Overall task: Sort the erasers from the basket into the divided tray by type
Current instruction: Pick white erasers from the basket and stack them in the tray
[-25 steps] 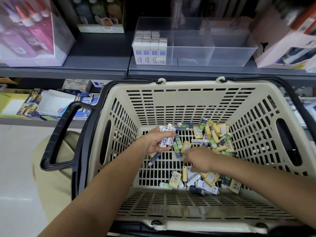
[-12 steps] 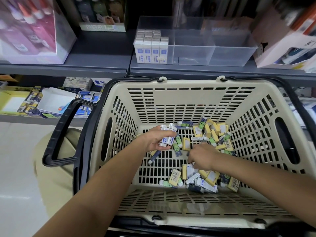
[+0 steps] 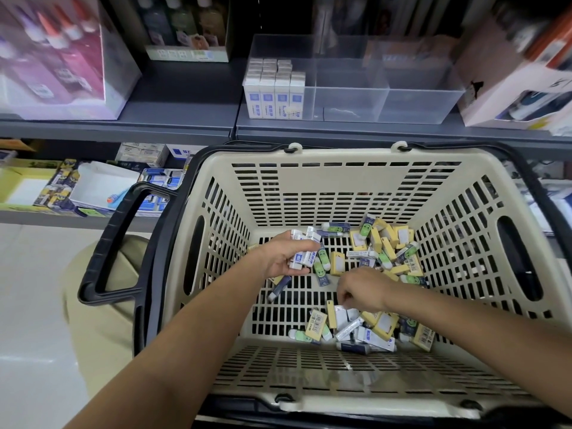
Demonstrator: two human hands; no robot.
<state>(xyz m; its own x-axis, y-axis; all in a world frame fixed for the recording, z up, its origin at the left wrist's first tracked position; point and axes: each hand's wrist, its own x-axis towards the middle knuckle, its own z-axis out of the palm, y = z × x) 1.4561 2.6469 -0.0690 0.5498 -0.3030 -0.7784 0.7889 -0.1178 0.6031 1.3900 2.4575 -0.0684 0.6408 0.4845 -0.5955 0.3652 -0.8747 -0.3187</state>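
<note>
Two bare forearms reach forward from the lower corners and draw close together. The left hand (image 3: 283, 258) is higher and farther out, its fingers and thumb curled round a small bundle of white erasers (image 3: 301, 258). The right hand (image 3: 363, 289) sits nearer, palm down and wrist bent, with its fingers curled and their tips pointing downward. Whether they pinch anything cannot be made out.

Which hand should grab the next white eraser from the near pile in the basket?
Probably right: the right hand sits just above the near white erasers, while the left hand is full, gripping a blue-and-white bundle.
</note>
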